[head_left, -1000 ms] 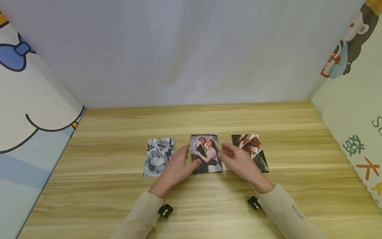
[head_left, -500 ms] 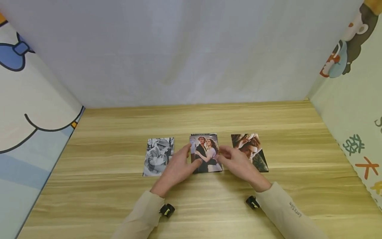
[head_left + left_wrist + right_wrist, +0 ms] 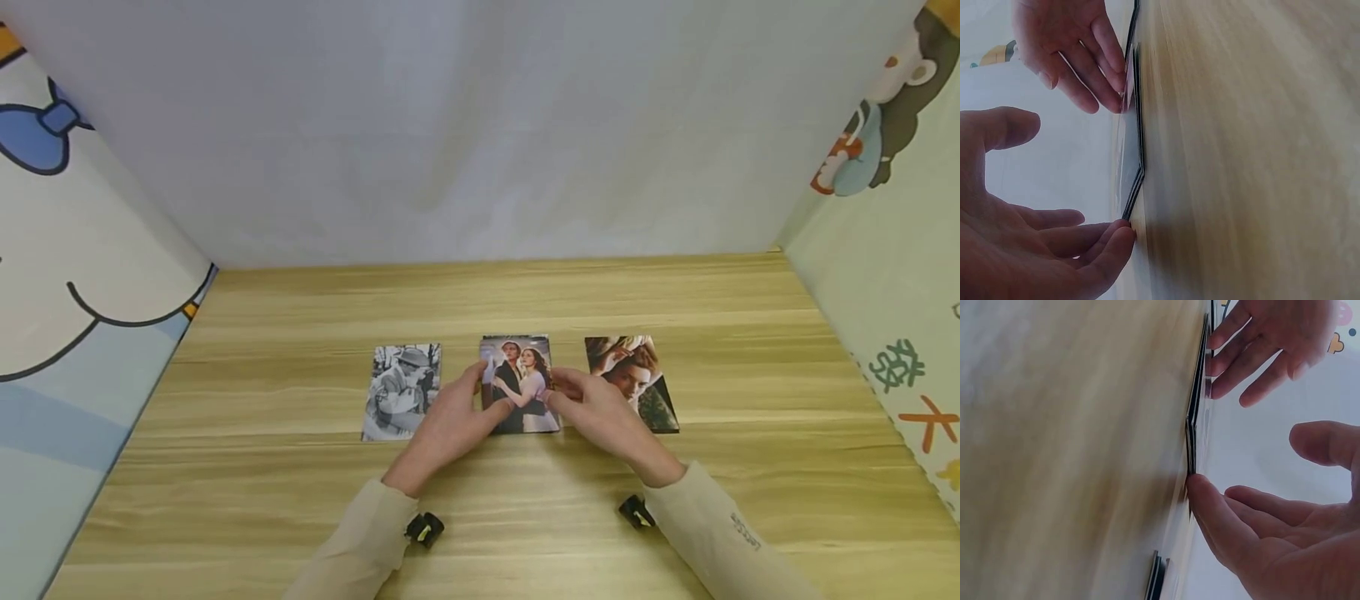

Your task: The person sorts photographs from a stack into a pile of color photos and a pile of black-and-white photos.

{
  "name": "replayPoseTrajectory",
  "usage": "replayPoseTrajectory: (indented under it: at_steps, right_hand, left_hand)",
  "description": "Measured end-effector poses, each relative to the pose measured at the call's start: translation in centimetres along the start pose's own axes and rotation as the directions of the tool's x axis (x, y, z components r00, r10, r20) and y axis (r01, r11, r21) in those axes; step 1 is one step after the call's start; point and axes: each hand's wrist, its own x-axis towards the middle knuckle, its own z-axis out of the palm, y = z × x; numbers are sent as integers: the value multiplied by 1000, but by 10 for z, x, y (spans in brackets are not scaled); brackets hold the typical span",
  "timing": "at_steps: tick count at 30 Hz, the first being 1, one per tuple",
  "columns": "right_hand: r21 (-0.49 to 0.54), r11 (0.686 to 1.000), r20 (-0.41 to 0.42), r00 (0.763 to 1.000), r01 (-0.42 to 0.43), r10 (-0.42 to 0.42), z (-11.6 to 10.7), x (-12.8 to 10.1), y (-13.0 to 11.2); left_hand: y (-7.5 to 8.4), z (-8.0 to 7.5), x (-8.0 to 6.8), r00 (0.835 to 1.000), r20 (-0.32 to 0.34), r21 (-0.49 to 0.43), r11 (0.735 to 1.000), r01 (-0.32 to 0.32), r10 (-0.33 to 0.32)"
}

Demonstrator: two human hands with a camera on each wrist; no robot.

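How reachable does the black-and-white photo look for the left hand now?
Probably yes: the black-and-white photo lies beside the left hand with nothing visible on top, though that hand touches the middle photo stack and must leave it first.

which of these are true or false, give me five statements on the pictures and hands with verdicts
1. The middle stack lies between the left hand and the right hand. True.
2. The picture on the left is in full colour. False: the picture on the left is black and white.
3. The left hand touches the edge of the middle stack. True.
4. The right hand grips the picture on the right. False: its fingertips touch the middle stack.
5. The table has a wood-grain surface. True.
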Motion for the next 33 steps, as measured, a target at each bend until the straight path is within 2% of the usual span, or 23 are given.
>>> replayPoseTrajectory:
  at_steps: [11, 18, 25, 33]
  right_hand:
    - [-13, 1000, -8, 1000, 25, -25, 0, -1, -1]
    - [-20, 999, -24, 999, 39, -40, -4, -4, -4]
    - [32, 999, -41, 998, 43, -42, -7, -5, -1]
    - [101, 994, -68, 997, 49, -43, -7, -6, 3]
  left_hand:
    - [0, 1, -2, 999, -53, 3, 1000, 2, -2]
    - [1, 2, -2, 992, -121, -60, 997, -40, 33]
    - [3, 3, -1, 987, -156, -168, 983, -67, 41]
    - [3, 5, 0, 969, -239, -145, 984, -103, 66]
